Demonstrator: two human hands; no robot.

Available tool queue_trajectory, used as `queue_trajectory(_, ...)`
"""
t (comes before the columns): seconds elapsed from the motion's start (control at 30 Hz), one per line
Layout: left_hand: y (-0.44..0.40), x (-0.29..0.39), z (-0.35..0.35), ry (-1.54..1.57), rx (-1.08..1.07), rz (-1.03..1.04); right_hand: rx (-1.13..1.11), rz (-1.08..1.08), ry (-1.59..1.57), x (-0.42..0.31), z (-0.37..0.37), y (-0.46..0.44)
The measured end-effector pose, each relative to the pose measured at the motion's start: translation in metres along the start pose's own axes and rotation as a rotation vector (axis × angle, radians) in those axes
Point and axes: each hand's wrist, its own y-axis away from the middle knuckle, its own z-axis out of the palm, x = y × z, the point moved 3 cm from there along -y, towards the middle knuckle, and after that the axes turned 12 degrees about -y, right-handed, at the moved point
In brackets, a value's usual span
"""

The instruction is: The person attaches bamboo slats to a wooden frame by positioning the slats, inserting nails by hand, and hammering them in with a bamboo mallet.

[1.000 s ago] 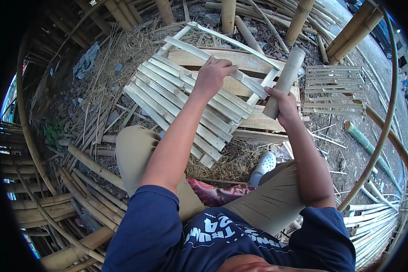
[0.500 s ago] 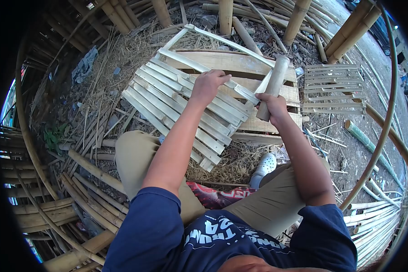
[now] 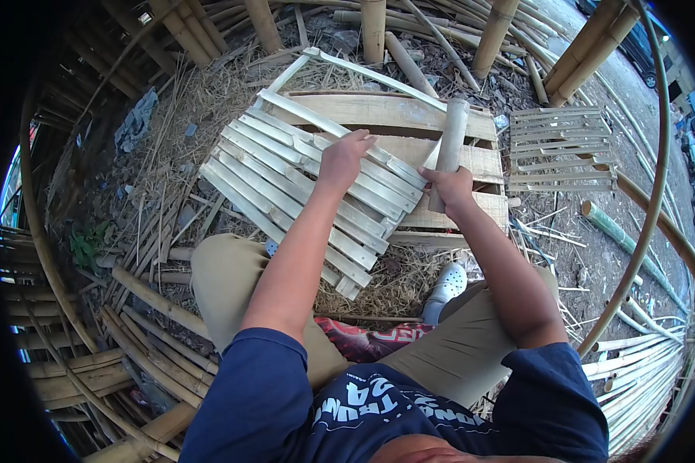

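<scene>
A slatted bamboo panel (image 3: pixel 301 185) lies tilted before me, its pale split slats set side by side over crosspieces. My left hand (image 3: pixel 346 162) is closed on the upper slat (image 3: pixel 305 113), near the middle of its length. My right hand (image 3: pixel 449 189) is wrapped round the lower part of a thick bamboo tube (image 3: pixel 453 135), which stands up from the fist. That fist is close to the right end of the same slat; whether the thumb touches it I cannot tell. Beneath the panel is a low platform of wooden planks (image 3: pixel 471 163).
A second slatted panel (image 3: pixel 560 150) lies on the ground at right. Bamboo posts (image 3: pixel 374 31) stand at the back. Bamboo poles (image 3: pixel 162 301) lie at left, and split strips (image 3: pixel 641 378) at lower right. A curved pole (image 3: pixel 660 193) arches along the right side.
The upper slat now sits lower against the panel's other slats. The bamboo tube is more upright, and my right hand has shifted slightly left and down. My left hand keeps its hold.
</scene>
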Motion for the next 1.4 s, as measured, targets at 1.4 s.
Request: queue_trajectory(1.4, 0.000, 0.166, -0.073, 0.867, -0.341, -0.227, -0.595, -0.559, 0.122, -0.083, 0.000, 0.105)
